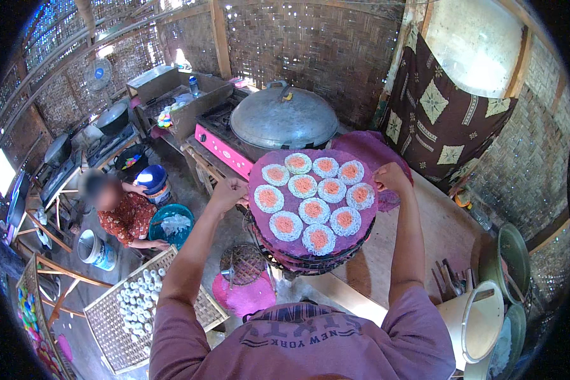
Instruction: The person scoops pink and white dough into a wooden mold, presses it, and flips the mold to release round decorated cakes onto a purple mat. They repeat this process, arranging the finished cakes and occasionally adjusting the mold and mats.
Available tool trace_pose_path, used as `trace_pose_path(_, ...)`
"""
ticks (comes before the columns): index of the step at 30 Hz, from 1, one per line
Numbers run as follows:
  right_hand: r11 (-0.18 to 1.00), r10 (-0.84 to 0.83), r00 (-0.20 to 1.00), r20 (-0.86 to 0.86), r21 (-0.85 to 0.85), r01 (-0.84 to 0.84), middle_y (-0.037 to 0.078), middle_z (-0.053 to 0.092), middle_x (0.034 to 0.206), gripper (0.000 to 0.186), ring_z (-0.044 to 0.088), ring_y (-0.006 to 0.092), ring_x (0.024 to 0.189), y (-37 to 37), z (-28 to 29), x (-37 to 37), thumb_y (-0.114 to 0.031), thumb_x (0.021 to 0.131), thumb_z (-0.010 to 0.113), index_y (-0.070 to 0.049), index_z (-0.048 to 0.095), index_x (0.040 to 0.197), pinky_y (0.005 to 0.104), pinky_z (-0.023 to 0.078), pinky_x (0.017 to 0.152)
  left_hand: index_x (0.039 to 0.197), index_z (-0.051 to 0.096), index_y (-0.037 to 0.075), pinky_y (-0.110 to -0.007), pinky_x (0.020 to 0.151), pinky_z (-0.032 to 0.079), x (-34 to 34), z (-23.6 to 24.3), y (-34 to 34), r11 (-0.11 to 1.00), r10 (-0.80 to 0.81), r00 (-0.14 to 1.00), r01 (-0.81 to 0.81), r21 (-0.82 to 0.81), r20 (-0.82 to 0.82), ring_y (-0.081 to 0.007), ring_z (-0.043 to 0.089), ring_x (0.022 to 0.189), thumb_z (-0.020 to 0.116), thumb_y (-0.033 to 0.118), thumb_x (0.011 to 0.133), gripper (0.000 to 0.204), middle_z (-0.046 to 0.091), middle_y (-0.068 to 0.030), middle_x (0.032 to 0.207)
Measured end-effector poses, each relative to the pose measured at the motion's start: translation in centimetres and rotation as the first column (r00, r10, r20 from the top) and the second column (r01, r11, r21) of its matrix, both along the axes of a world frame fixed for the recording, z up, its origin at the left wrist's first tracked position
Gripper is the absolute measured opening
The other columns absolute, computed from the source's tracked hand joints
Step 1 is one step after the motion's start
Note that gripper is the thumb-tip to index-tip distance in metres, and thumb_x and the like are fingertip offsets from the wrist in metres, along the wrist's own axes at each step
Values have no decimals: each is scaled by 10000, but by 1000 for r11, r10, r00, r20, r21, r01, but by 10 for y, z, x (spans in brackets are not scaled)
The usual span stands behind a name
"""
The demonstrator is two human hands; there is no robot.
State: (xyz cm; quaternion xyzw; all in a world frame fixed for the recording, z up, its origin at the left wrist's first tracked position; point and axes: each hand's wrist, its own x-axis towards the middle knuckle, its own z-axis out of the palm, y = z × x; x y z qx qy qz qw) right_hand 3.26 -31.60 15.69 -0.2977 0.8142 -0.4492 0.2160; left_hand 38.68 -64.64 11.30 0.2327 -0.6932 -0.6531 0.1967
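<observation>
My left hand point(231, 193) pinches the left edge of a purple mesh cloth point(291, 206). On the opposite side, my right hand point(392, 178) has its fingers closed on the cloth's right edge. Several round, lacy white cakes with orange centres, such as the front one point(318, 239), lie spread over the cloth. Beneath it sits a dark-rimmed round stack point(285, 266), mostly hidden by the cloth. Just beyond, a large lidded metal pot point(285, 119) stands by a pink stove point(220, 151).
Another purple cloth point(367, 143) lies behind my right hand on a wooden tabletop point(386, 253). At lower right are a cream bucket point(484, 326) and green tubs point(516, 253). To the left, a person point(123, 218) sits by a teal basin point(182, 235) and a woven tray point(104, 310) of white pieces.
</observation>
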Motion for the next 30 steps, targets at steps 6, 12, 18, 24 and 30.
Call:
trace_pose_path(6,994,-57,997,-48,85,61,93,629,641,148,606,162,534,9,-26,0,-78,806,638,63,657,766,295,526,489,991,631,14,-270,629,535,8,-13,1,997,-9,995,16,-77,96,-124,617,736,649,116,847,178,622,-39,832)
trace_pose_path(12,976,-199,976,-86,-108,189,46,628,717,237,581,114,562,71,-45,28,-219,873,654,18,667,879,275,497,483,1150,546,46,-272,679,508,64,-92,-2,895,403,914,-384,228,-42,-131,573,835,582,280,927,325,592,-34,973)
trace_pose_path(18,996,34,912,409,-90,4,23,603,716,222,575,99,612,139,-65,115,-233,928,589,-23,654,900,251,510,574,1093,565,53,-418,808,468,128,-255,97,592,32,949,-271,759,314,-250,567,910,456,560,924,545,604,-95,1036)
trace_pose_path(24,946,-197,865,462,-143,292,93,671,867,253,624,148,663,145,-105,93,-222,945,543,11,631,987,308,561,595,1244,514,46,-571,1040,346,94,-313,136,21,133,981,139,990,-141,-384,488,1186,386,647,897,705,558,-157,1253)
trace_pose_path(30,953,-198,863,465,-116,281,98,641,796,254,635,168,676,106,-163,56,-194,955,513,33,623,983,304,569,608,1154,583,96,-513,976,395,92,-315,13,356,248,952,83,931,-179,-371,553,1038,549,570,830,576,607,-130,1167)
